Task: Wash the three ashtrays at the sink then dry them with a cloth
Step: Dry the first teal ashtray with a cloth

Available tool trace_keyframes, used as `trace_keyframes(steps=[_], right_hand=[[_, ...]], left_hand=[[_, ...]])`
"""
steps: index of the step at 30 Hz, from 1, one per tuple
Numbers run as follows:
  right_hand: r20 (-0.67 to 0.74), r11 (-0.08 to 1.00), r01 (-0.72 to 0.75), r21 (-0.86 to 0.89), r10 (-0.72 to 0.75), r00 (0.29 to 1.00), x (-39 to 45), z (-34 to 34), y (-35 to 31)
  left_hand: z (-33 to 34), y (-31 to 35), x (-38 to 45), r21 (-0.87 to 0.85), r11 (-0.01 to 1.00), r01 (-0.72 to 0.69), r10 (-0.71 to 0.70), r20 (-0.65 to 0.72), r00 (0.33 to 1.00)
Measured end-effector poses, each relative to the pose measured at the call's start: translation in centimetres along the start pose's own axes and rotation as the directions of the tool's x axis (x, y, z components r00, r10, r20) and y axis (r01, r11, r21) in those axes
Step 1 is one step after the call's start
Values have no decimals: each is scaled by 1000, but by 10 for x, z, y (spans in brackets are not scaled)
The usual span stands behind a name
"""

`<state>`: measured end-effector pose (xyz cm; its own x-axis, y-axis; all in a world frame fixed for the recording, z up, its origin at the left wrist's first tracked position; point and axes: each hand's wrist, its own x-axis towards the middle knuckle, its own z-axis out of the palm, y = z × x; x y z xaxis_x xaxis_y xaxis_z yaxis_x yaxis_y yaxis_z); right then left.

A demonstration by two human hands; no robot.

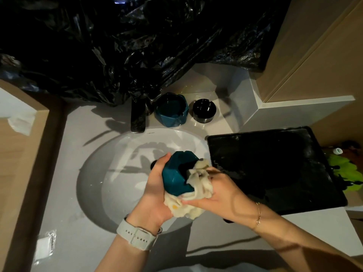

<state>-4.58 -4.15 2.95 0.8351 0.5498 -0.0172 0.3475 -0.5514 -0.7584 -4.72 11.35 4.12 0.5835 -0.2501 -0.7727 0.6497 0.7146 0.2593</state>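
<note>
Over the white sink basin (110,173), my left hand (155,193) grips a teal faceted ashtray (176,173), tipped on its side. My right hand (218,195) holds a cream cloth (196,185), bunched against the ashtray's opening and hanging beneath it. A second teal ashtray (171,110) stands upright on the counter behind the basin. Beside it, to the right, is a small round black ashtray (204,110) with a metal base.
A black faucet (138,118) stands at the basin's back edge. A black tray (275,169) lies on the counter to the right. Black plastic sheeting (127,46) covers the wall behind. A small clear packet (46,244) lies at the counter's left front.
</note>
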Motion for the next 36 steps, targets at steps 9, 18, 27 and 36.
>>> trace_keyframes(steps=[9, 18, 27, 36], right_hand=[[-147, 817, -371, 442, 474, 868, 2, -1, -21], [-337, 634, -145, 759, 574, 746, 16, -75, -17], [290, 940, -257, 226, 187, 939, 8, -35, -26], [-41, 980, -193, 55, 196, 980, 13, -21, -5]], left_hand=[[1, -15, -1, 30, 1000, 3, -4, 36, 999], [-24, 9, -16, 77, 990, 119, -134, 229, 964], [-24, -2, -18, 36, 987, 158, -162, 122, 979], [-28, -8, -18, 77, 989, 129, -136, 87, 987]])
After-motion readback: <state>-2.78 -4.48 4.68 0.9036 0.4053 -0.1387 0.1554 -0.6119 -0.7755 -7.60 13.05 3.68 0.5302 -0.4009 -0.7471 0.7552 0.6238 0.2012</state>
